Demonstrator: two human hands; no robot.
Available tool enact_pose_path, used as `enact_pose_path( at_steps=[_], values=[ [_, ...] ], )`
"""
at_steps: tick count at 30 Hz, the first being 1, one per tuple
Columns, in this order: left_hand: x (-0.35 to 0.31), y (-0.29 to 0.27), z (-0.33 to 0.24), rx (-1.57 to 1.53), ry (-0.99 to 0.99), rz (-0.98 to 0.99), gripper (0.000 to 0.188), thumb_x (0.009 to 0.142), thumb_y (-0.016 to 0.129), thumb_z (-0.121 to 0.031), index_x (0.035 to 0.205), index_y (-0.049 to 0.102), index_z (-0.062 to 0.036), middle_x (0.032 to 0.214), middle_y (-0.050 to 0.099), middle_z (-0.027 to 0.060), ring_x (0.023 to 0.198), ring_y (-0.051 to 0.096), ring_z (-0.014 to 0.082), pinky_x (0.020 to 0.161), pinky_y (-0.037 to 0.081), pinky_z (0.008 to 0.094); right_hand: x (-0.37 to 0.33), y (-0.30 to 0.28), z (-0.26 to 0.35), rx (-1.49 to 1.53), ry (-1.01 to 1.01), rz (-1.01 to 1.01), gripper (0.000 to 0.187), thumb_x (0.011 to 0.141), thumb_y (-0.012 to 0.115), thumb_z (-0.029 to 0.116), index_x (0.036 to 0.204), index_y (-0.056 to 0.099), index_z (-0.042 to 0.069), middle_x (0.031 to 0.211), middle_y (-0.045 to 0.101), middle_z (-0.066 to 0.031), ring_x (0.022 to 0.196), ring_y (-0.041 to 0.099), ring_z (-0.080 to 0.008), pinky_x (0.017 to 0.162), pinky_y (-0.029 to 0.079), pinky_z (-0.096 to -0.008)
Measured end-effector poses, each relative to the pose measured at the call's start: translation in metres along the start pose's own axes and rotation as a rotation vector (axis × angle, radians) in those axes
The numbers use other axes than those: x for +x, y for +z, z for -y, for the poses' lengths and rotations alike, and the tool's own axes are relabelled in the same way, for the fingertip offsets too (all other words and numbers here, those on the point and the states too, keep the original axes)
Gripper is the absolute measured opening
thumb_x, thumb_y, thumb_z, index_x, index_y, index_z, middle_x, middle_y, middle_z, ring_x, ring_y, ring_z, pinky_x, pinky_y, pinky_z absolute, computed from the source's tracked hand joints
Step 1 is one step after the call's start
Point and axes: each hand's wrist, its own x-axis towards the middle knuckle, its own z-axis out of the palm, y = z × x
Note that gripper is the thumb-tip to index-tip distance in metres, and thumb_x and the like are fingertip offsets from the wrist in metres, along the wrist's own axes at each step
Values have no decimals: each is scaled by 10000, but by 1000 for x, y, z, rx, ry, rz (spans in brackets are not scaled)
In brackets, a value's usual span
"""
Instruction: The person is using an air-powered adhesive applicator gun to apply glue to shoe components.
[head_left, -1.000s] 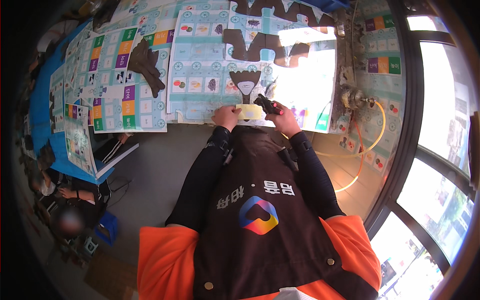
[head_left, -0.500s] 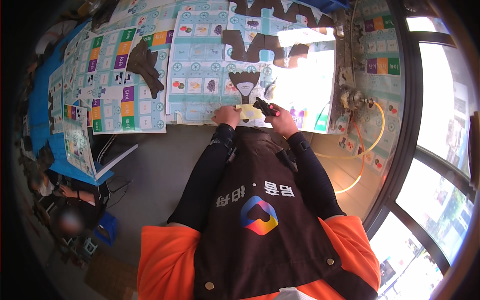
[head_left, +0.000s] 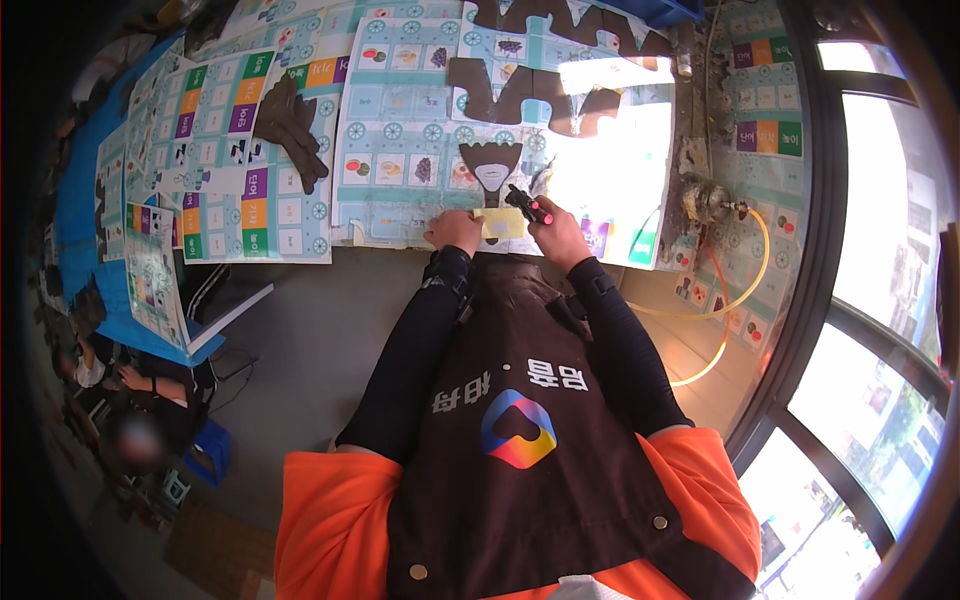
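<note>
At the near edge of the table, my left hand (head_left: 457,231) is closed on the left edge of a pale yellow rectangular piece (head_left: 504,222). My right hand (head_left: 560,241) grips a small black tool with pink ends (head_left: 529,205), its dark tip over the yellow piece; its exact kind is unclear. Just beyond lies a dark brown fan-shaped piece (head_left: 480,155) with a notched far edge and a pale patch. Its narrow stem runs under the yellow piece, and the end shows on the near side.
Printed sheets cover the table. Dark brown scalloped pieces (head_left: 540,95) lie further back, and a brown stack (head_left: 290,130) sits to the left. On the right are a metal fitting (head_left: 708,200) with a yellow hose (head_left: 766,250) and a window wall. Another person (head_left: 150,400) sits at lower left.
The black tool has tilted slightly and its tip has shifted a little away from me. My left hand stays at the yellow piece.
</note>
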Motion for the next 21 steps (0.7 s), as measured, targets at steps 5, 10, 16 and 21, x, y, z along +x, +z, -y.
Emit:
enact_pose_path(
  at_steps=[5,10,16,21],
  values=[
    [-1,-2,0,-9,-6,24,337,787,605,-457,956,686,-177,1114,581,84,1117,456,306,919,314,497,-5,-4,1,33,-78,-46,232,721,505,125,924,538,18,794,584,-269,800,555,-444,703,440,-470],
    [-1,-3,-1,-3,13,21,327,788,602,-457,936,688,-178,1078,598,78,1092,477,292,896,328,486,-8,-8,2,-16,-12,22,225,727,506,134,920,552,26,807,587,-264,815,553,-441,709,441,-466],
    [0,1,0,23,8,-14,319,767,608,-478,917,700,-213,1047,625,63,1077,496,285,909,329,484,-5,-13,7,-28,-15,81,241,727,507,137,937,564,34,808,586,-263,821,549,-442,708,439,-466],
    [1,1,0,24,19,-5,331,772,599,-487,932,696,-215,1049,624,65,1081,493,288,914,327,491,-9,-11,13,-5,-24,-24,235,725,508,133,930,563,32,797,583,-262,807,550,-441,701,438,-466]
  ],
)
